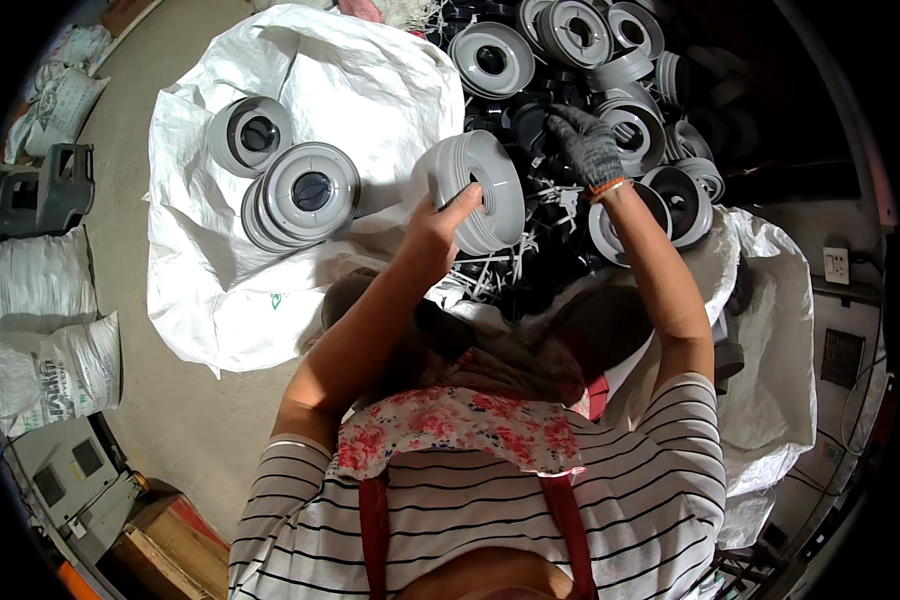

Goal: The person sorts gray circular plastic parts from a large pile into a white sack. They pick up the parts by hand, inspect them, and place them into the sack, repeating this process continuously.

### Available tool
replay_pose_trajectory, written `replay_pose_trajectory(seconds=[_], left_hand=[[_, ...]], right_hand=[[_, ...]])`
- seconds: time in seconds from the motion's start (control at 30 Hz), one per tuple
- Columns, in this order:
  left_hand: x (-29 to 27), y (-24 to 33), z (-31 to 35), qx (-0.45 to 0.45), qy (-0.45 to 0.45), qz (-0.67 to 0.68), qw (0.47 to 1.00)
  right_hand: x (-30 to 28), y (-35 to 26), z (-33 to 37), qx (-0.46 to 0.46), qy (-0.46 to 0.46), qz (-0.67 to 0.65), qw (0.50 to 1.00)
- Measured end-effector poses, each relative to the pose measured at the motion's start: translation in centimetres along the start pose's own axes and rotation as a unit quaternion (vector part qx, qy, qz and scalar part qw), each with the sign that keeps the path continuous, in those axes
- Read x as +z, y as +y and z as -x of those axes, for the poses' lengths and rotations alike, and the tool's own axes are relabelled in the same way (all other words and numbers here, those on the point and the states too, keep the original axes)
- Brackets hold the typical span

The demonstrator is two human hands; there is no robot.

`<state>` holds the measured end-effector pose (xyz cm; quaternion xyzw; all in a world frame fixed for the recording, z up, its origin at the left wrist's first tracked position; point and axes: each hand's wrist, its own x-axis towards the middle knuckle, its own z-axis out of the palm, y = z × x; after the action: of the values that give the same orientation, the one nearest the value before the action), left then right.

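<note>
Gripping a ribbed grey drum [500, 200] in the bare left hand [444, 228] at the centre of the frame, with the thumb over the edge of its hole; reaching with the gloved right hand [585, 148] into loose black parts [528, 130] at the upper centre right, too dark to tell whether holding one; below these, scattered white strips [561, 194]; at the upper right, piled grey drums [620, 69]; at the upper left, black-centred drums [281, 190] on a white sheet [390, 90]; at the right, a white sack [775, 310].
</note>
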<state>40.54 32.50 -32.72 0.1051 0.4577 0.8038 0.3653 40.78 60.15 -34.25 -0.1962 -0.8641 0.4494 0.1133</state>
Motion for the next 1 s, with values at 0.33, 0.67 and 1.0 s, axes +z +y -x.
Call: replay_pose_trajectory(seconds=[0.33, 0.67, 1.0], left_hand=[[-0.6, -0.1, -0.4, -0.165, 0.119, 0.273, 0.940], [3.1, 1.8, 1.0, -0.096, -0.086, 0.198, 0.972], [1.7, 1.1, 0.8, 0.315, -0.208, -0.434, 0.818]], right_hand=[[-1.1, -4.8, 10.6, 0.040, -0.192, 0.167, 0.966], [1.5, -4.2, 24.1, -0.157, -0.477, 0.056, 0.863], [6.7, 2.6, 29.1, -0.260, -0.479, 0.104, 0.832]])
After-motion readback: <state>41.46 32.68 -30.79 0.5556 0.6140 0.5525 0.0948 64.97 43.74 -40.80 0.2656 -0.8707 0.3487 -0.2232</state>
